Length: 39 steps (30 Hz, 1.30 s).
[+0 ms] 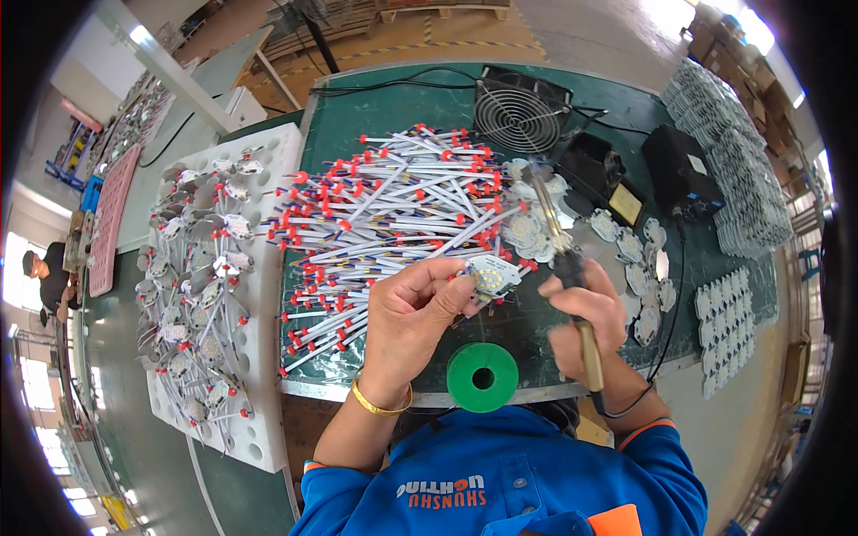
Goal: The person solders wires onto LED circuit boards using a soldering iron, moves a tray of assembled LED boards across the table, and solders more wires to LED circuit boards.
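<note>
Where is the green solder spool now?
In the head view, the green solder spool is low, just right of centre, at the near edge of the green table, below and between the left hand and right hand.

Black-and-tan soldering iron [569, 268], green spool [461, 379], white wires [402, 237] (red-collared).

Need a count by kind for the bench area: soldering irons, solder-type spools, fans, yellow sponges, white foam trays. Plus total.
Soldering iron: 1
Green spool: 1
Fan: 1
Yellow sponge: 1
White foam tray: 1
Total: 5
</note>
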Each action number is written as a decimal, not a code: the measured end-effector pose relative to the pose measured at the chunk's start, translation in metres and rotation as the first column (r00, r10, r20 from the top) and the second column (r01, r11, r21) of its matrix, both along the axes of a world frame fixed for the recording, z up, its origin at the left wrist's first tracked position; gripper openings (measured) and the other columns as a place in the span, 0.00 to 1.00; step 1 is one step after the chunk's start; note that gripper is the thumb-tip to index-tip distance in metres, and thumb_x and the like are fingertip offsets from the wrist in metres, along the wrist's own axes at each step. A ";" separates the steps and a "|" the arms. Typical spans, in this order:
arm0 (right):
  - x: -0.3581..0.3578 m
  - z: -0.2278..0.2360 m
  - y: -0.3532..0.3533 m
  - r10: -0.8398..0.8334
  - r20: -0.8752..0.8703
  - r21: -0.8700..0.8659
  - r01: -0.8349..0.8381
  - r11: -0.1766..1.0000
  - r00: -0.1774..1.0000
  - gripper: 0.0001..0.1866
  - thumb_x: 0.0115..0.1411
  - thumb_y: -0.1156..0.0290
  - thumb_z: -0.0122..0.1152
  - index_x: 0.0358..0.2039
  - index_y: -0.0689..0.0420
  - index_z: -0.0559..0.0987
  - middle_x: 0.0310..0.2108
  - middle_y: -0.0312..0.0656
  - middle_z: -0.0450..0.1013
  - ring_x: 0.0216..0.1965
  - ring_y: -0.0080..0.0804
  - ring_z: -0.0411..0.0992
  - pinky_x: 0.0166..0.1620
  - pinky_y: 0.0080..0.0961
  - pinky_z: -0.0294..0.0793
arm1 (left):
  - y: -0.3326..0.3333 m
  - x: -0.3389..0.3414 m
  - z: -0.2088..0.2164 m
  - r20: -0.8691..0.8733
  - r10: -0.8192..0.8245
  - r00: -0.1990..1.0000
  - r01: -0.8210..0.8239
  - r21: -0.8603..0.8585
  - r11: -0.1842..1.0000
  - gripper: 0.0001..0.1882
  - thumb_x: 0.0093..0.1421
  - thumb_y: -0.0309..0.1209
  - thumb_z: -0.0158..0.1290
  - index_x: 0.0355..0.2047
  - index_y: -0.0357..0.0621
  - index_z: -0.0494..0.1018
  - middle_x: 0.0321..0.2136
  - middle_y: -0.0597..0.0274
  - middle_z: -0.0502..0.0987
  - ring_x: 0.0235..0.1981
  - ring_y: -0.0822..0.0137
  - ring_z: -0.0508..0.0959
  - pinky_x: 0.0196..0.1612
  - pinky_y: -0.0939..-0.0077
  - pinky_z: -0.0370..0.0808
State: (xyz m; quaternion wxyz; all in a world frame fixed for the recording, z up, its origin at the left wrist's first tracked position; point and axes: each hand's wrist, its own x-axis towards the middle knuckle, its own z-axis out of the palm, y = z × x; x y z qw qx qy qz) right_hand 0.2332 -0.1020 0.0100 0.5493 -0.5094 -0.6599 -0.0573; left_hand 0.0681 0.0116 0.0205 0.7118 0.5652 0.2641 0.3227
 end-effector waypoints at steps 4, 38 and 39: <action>0.000 0.001 -0.001 0.142 -0.095 0.089 -0.134 0.987 0.985 0.17 0.59 0.54 0.47 0.36 0.56 0.65 0.21 0.46 0.70 0.22 0.36 0.62 0.28 0.34 0.60 | 0.002 -0.010 0.013 -0.043 0.052 0.998 -0.048 0.083 0.995 0.10 0.55 0.25 0.54 0.37 0.34 0.73 0.20 0.65 0.76 0.22 0.80 0.75 0.26 0.88 0.71; -0.002 0.012 0.007 0.250 -0.112 0.117 -0.238 0.964 0.962 0.15 0.35 0.81 0.52 0.28 0.55 0.76 0.13 0.31 0.60 0.15 0.27 0.58 0.27 0.28 0.57 | 0.013 -0.006 0.015 -0.118 0.044 0.992 -0.024 0.167 0.986 0.09 0.54 0.28 0.56 0.33 0.35 0.74 0.16 0.68 0.74 0.19 0.83 0.72 0.21 0.90 0.65; -0.003 0.013 0.007 0.251 -0.111 0.117 -0.238 0.964 0.962 0.15 0.35 0.81 0.52 0.28 0.55 0.76 0.13 0.31 0.60 0.15 0.27 0.58 0.27 0.28 0.57 | 0.013 -0.006 0.015 -0.113 0.048 0.993 -0.026 0.183 0.983 0.09 0.54 0.27 0.56 0.33 0.35 0.74 0.16 0.68 0.74 0.19 0.83 0.72 0.21 0.89 0.66</action>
